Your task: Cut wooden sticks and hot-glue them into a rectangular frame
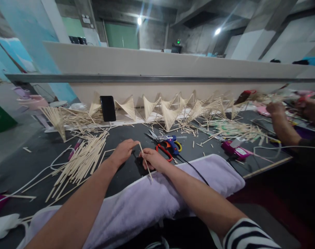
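Observation:
A thin wooden stick (148, 166) slants between my hands above the near edge of the table. The thumb and forefinger of my left hand (123, 151) pinch its upper end. My right hand (152, 159) is closed around the middle of the same stick, whose lower end sticks out over the lavender cloth (149, 200). Just beyond my right hand lie scissors with red handles (164, 152) and a blue glue gun (173, 143). Left of my left hand is a loose pile of similar sticks (82, 159).
Fan-shaped twisted stick pieces (170, 114) stand along the back board, near a black phone (108, 108). A magenta glue gun (235, 149) and green-tinted sticks (230, 128) lie to the right. Beyond them, another person's hands (276, 110) are at work. White cables (52, 164) cross the left side.

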Demonstrator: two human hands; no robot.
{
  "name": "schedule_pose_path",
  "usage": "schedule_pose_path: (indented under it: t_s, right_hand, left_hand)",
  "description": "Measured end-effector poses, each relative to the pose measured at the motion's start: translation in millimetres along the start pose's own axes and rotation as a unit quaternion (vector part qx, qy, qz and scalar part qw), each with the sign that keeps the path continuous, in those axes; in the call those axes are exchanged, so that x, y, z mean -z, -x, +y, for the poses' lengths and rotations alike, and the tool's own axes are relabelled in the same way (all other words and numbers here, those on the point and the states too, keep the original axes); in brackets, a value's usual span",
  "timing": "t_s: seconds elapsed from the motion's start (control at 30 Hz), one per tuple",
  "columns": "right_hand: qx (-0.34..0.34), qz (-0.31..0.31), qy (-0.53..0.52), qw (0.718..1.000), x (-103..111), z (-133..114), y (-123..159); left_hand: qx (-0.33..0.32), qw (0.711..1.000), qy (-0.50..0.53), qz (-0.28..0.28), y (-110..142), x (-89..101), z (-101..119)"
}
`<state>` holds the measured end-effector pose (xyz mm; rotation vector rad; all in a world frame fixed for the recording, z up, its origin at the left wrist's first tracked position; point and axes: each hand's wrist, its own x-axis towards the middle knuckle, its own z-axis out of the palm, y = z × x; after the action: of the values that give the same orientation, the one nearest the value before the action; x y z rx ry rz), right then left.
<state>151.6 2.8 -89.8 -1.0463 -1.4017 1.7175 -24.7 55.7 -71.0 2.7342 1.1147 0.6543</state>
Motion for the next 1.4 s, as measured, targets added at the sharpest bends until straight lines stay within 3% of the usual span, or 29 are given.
schedule_pose_path:
  t_s: [1.4]
  right_hand:
    - [0.014, -0.005, -0.01, 1.0, -0.3, -0.4, 1.8]
  left_hand:
    - [0.013, 0.999, -0.028, -0.019, 0.4, -1.6, -1.1]
